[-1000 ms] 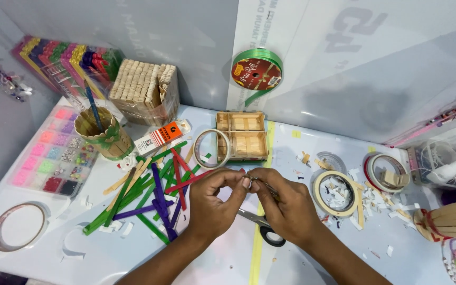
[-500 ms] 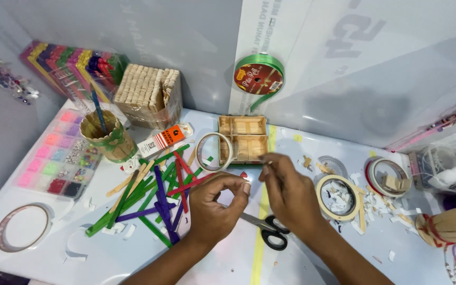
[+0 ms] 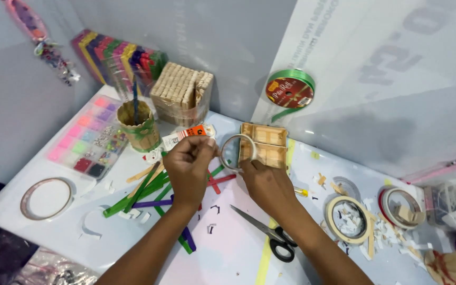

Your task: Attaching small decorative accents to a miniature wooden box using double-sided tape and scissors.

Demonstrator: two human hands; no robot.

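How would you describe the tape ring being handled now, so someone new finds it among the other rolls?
Start at the wooden stick tray by the back wall. The tape ring stands against its near-left edge, pinched between the left hand and right hand. Unlike the rolls lying flat on the table, it is lifted and nearly empty.

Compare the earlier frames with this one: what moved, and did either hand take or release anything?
Both hands moved up the table, away from the scissors toward the tape ring beside the stick tray. The left hand now pinches something small at the ring; the right hand touches its lower edge. No clear release is visible. The coloured sticks, cup and other tape rolls stayed put.
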